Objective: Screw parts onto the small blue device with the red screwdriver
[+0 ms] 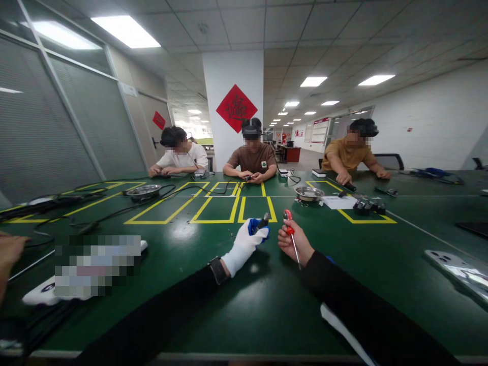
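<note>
- The small dark cylindrical piece point(264, 220) sits in my left hand point(244, 243), gloved in white with a blue palm; my fingers are curled round it and its grey tip pokes up.
- My right hand point(295, 241), bare, is closed on the red-handled screwdriver point(291, 230), its thin metal shaft slanting down towards me.
- I hold both, just apart, over the middle of the dark green worktop point(244, 305); I cannot tell whether the shaft's tip touches it.
- Beyond, towards the far edge, yellow tape outlines point(213, 221) mark the surface.
- Right of them stands a round steel bowl point(309, 198), near a white paper sheet point(337, 203) and a cluster of black parts point(369, 205).
- A silvery phone point(461, 277) lies by the right edge.
- Near the left edge lies a long white block point(95, 269), its top blurred.
- Three people in headsets sit along the far edge.
</note>
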{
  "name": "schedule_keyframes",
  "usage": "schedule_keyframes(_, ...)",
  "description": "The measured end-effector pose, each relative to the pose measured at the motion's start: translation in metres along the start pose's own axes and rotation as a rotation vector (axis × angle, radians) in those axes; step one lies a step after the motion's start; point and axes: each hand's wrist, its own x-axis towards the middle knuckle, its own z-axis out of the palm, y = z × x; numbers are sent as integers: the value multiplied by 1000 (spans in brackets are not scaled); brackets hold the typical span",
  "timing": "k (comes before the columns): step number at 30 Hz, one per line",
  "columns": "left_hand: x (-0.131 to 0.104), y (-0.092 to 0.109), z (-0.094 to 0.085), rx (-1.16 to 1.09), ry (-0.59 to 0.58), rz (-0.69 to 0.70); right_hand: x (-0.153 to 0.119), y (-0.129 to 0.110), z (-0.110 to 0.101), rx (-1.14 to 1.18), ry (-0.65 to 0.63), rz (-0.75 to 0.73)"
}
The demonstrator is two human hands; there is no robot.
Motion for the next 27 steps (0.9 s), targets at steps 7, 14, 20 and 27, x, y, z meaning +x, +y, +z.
schedule_keyframes(7, -15, -3, 9, 169, -37, 74, -8, 6, 13, -64, -82, -88)
schedule_keyframes(14, -21, -6, 3, 130, 3, 60, -13, 13, 17, -423, -65, -177)
schedule_keyframes(20, -17, -10, -1, -4, -136, 35, -16, 13, 16, -324, -142, -117)
schedule_keyframes(27, -16, -9, -2, -36, -140, 84, -16, 10, 14, -227, -249, -37)
